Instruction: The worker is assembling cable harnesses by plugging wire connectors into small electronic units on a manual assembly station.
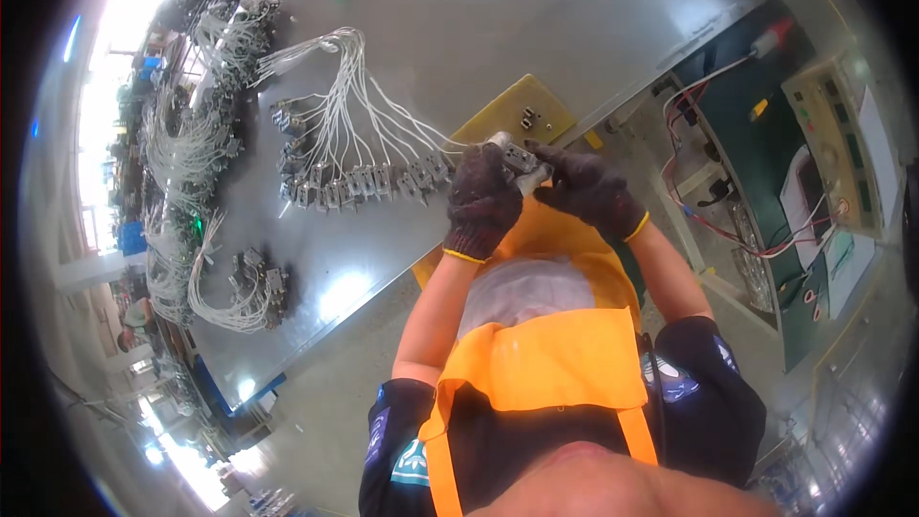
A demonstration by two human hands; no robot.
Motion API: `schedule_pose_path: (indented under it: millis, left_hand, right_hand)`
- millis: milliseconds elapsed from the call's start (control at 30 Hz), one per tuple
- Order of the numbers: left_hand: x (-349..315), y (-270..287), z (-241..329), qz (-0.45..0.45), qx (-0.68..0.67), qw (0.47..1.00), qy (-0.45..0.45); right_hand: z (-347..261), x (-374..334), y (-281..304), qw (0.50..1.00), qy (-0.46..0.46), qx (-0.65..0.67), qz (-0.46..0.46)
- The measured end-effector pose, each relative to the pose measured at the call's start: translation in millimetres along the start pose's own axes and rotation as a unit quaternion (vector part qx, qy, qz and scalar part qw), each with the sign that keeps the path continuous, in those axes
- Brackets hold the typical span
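I hold a small grey metal part with a white wire (pixel 518 157) at the table's near edge. My left hand (pixel 481 193), in a dark glove with a yellow cuff, is closed around its left side. Gloved the same way, my right hand (pixel 592 190) has its fingers bent against the part's right side. Something whitish shows just below the part, too small to make out. Right behind my hands lies a yellow board (pixel 498 120) with a few small metal fittings (pixel 527 118). To the left, several similar metal parts (pixel 354 184) lie in a row, their white wires (pixel 349 67) gathered behind them.
Bundles of wired parts (pixel 187 144) crowd the left side of the metal table (pixel 459 0). Another wired bundle (pixel 235 297) lies nearer. At right stands a green-topped bench (pixel 742 67) with an instrument box (pixel 838 139), loose red and white leads, and scissors (pixel 812 302).
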State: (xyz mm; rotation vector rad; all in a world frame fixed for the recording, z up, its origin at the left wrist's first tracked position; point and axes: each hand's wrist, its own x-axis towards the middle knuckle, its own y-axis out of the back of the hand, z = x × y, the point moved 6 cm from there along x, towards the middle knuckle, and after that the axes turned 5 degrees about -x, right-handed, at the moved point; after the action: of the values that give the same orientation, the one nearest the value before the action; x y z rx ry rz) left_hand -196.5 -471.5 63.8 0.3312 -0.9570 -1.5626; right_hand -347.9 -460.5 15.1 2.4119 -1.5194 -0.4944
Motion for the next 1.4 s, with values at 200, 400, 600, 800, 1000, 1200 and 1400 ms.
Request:
schedule_pose_path:
  millis: [200, 400, 600, 800, 1000, 1200, 1400]
  left_hand:
    - [2.8, -6.6, -9.3, -0.064, -0.154, 0.983, 0.081]
    - [-11.8, -3.9, -15.5, -0.018, -0.114, 0.992, 0.056]
    - [30.5, 6.9, -1.5, 0.051, -0.116, 0.992, 0.002]
    - [45.6, -11.9, -1.7, 0.019, -0.114, 0.992, 0.060]
    - [39.3, -17.8, -20.4, -0.003, -0.148, 0.985, 0.094]
    - [3.2, 29.6, -53.8, -0.044, -0.297, 0.940, 0.162]
    - [-11.0, 33.6, -73.6, -0.042, -0.313, 0.925, 0.210]
  right_hand:
    - [-12.4, -4.2, 9.7, 0.975, 0.182, 0.068, 0.103]
    - [6.2, -14.8, 14.9, 0.972, 0.007, 0.237, 0.009]
    - [27.5, -21.3, 35.5, 0.855, -0.081, 0.489, 0.156]
    - [42.3, -27.6, 23.8, 0.845, -0.106, 0.505, 0.139]
    - [34.6, -18.2, 20.8, 0.831, -0.106, 0.518, 0.170]
    - [42.2, -24.4, 15.3, 0.817, -0.081, 0.549, 0.154]
    - [27.9, -23.8, -1.5, 0.838, -0.091, 0.520, 0.139]
